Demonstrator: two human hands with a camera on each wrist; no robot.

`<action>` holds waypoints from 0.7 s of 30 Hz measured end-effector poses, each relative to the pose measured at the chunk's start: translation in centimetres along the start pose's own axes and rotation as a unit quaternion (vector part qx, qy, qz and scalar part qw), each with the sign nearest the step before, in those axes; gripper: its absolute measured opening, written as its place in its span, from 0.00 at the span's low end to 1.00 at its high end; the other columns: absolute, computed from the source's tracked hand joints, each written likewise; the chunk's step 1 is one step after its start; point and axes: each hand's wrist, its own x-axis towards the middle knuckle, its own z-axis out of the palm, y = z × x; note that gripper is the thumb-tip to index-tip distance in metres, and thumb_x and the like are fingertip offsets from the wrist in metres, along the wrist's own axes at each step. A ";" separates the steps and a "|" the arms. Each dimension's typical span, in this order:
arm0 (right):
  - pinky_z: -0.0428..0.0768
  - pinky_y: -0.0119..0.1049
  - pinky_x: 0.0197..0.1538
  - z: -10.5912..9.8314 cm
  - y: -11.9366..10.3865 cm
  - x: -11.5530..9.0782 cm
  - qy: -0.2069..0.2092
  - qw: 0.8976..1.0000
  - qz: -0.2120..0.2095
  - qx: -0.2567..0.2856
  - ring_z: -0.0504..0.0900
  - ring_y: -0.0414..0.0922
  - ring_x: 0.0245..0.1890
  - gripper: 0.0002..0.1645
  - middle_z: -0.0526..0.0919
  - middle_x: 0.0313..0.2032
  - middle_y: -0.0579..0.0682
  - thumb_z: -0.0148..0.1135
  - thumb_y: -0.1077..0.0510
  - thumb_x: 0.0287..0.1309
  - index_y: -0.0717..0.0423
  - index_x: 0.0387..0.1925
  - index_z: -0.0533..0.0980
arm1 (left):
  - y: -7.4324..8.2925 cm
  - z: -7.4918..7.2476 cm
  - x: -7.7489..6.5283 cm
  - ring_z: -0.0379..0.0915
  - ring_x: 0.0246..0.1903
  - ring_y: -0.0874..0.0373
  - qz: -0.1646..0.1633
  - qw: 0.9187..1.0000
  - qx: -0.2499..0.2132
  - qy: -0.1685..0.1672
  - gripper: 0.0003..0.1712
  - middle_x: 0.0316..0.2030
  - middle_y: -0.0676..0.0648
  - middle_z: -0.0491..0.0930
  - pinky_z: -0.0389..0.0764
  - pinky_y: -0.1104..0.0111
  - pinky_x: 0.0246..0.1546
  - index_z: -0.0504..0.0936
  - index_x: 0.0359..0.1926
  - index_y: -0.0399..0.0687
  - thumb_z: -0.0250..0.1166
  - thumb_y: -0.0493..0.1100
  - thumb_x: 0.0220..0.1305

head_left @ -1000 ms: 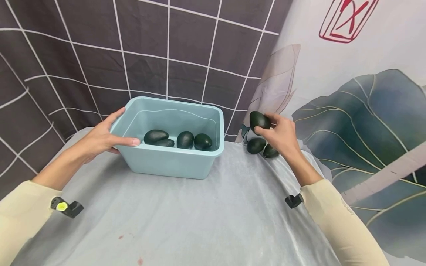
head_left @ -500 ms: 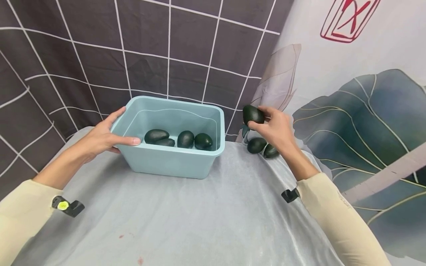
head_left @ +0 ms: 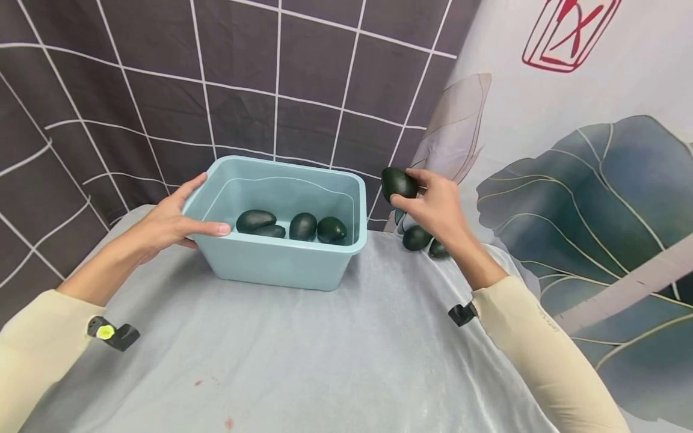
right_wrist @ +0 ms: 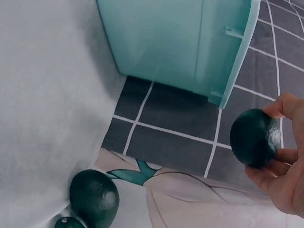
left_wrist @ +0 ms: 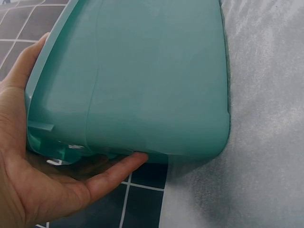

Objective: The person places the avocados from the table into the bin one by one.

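A light blue plastic bin [head_left: 276, 263] stands on the cloth-covered table, with several dark green avocados [head_left: 303, 227] lying inside. My left hand [head_left: 168, 225] holds the bin at its left end, thumb along the front rim and fingers against the end wall; the left wrist view shows a finger [left_wrist: 118, 175] under the rim. My right hand [head_left: 440, 204] pinches another avocado [head_left: 399, 184] between thumb and fingers, raised to the right of the bin and apart from it. Below that hand, two more avocados [right_wrist: 95, 198] lie at the table's far right edge, one partly hidden by the wrist.
A dark cloth with a white grid [head_left: 308, 72] hangs close behind the bin. On the right hangs a pale curtain printed with big leaves [head_left: 585, 198]. The grey tablecloth [head_left: 303, 355] stretches in front of the bin.
My right hand has moved left towards the bin and slightly up, carrying the avocado away from the pair on the table. The left hand and bin stay nearly still.
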 end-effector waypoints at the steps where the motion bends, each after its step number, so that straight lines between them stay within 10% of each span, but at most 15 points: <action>1: 0.88 0.55 0.65 0.1 -0.1 0.1 0.000 1.000 -0.002 0.000 0.93 0.62 0.61 0.40 0.92 0.61 0.64 0.76 0.53 0.57 0.60 0.72 0.83 | 0.0 0.0 0.0 0.59 0.80 0.31 0.000 1.000 0.000 0.000 0.76 0.88 0.27 0.49 0.88 0.48 0.56 0.27 0.93 0.74 0.80 0.54 0.70; 21: 0.88 0.52 0.64 1.2 -2.7 1.1 -0.016 0.999 -0.011 0.031 0.93 0.58 0.60 0.41 0.92 0.61 0.62 0.77 0.53 0.57 0.59 0.73 0.83 | 0.1 0.1 -0.1 0.60 0.80 0.31 0.000 1.000 -0.003 0.000 0.76 0.88 0.27 0.49 0.88 0.45 0.58 0.28 0.93 0.73 0.80 0.54 0.70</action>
